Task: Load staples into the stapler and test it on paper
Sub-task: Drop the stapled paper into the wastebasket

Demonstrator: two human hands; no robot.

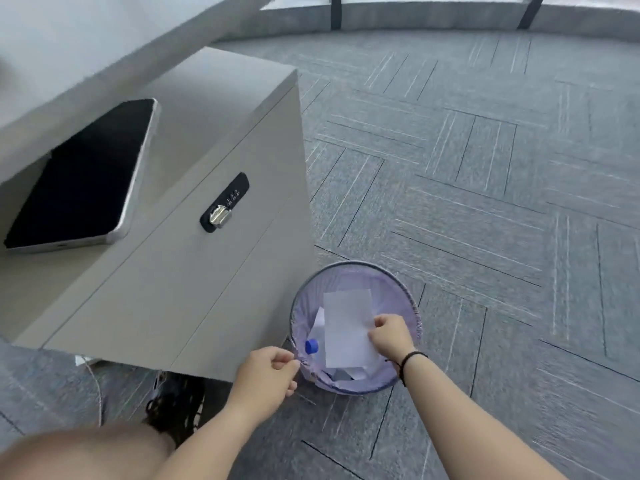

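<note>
- Paper [348, 327], a white sheet, hung over the open wastebasket [414, 308] in the head view, its right edge pinched between the curled fingers and thumb of the right hand [391, 337].
- That right hand sat above the basket's near right side, with a black band [410, 362] around its wrist.
- Left hand [265, 377] was just beside the basket's near left rim, fingers curled and thumb meeting the fingertips; whether it pinched anything, I could not tell.
- Inside the basket, lined with a pale lilac bag, lay crumpled white scraps and a bottle with a blue cap [311, 346], partly under the held sheet.
- A grey cabinet [194, 271] with a black combination lock [225, 202] stood to the left of the basket, touching or nearly touching it.
- A dark-screened phone [86, 178] lay on a grey surface at the upper left.
- Grey patterned carpet [485, 168] covered the floor.
- No stapler showed in this view.
</note>
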